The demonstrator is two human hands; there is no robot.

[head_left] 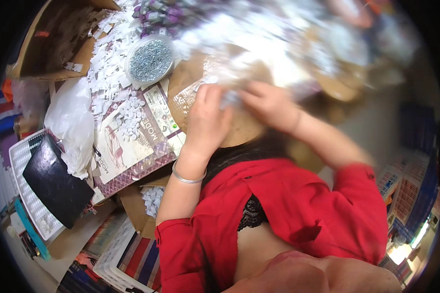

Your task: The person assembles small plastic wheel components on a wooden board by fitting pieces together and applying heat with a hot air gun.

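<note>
My left hand [211, 117] and my right hand [273, 106] are close together over a brown cardboard work surface [183, 105]. Fingers of both are bent and pinched around a small whitish plastic piece [230, 99], whose exact shape is blurred. To the left, a round clear tub [150, 60] holds many small silvery metal pins or screws. Around it lies a heap of small white plastic parts [107, 73]. Little white round pieces [130, 117] are scattered nearer me, on a printed cardboard sheet [120, 154].
An open cardboard box [85, 53] stands at the far left, beside a crumpled clear plastic bag [72, 122]. A white basket [27, 146] with a black sheet [56, 178] is below them. Purple and grey parts [168, 17] lie at the back; the far right is smeared by motion.
</note>
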